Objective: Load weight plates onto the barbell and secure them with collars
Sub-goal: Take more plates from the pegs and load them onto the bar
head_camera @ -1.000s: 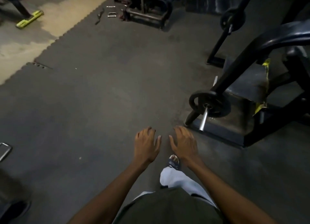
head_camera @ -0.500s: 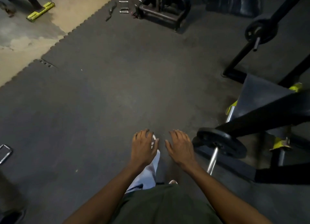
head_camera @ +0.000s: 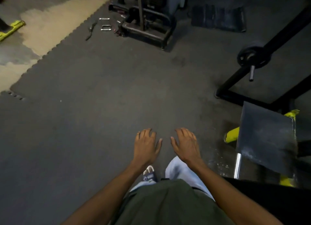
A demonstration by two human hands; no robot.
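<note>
My left hand (head_camera: pixel 146 145) and my right hand (head_camera: pixel 186 144) hover side by side, palms down, over the dark rubber floor, fingers relaxed and holding nothing. A black weight plate (head_camera: pixel 254 57) sits on a steel sleeve end (head_camera: pixel 251 73) of a black machine arm at the upper right, well away from both hands. A chrome bar (head_camera: pixel 237 165) shows beneath a dark square pad (head_camera: pixel 265 137) at the right. No collar is in either hand.
A black machine base (head_camera: pixel 148 31) stands at the top centre, with small metal handles (head_camera: pixel 105 25) on the floor beside it. A dark mat (head_camera: pixel 218 19) lies at the top right. Bare tan floor (head_camera: pixel 47 27) borders the rubber tiles at the upper left.
The view has moved forward and turned; the near plate on its bar has slipped out of sight at the right. Both hands stay empty, side by side.
</note>
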